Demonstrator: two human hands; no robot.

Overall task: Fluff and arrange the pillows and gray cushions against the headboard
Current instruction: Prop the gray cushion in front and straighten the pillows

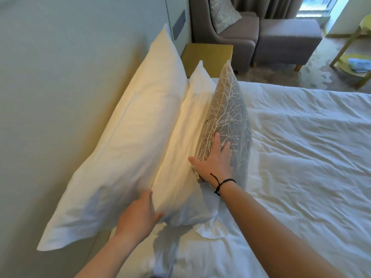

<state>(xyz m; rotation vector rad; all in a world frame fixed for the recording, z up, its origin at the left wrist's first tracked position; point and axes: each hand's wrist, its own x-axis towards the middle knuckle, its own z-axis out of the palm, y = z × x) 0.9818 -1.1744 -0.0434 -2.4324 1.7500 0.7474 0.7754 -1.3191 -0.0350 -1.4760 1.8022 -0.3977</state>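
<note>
A large white pillow [128, 137] leans upright against the pale headboard [60, 87]. A second white pillow [186, 157] stands in front of it. A gray cushion [228, 117] with a white branch pattern stands on edge against that second pillow. My right hand [214, 163] lies flat with spread fingers on the cushion's near end. My left hand [138, 213] touches the near lower corner between the two white pillows, fingers fairly straight.
White rumpled bedding [301, 157] covers the mattress to the right. A yellow bedside table [208, 57] stands beyond the pillows. A gray armchair [230, 31] with another patterned cushion and a gray footstool [287, 39] stand further back, a yellow chair [353, 57] at far right.
</note>
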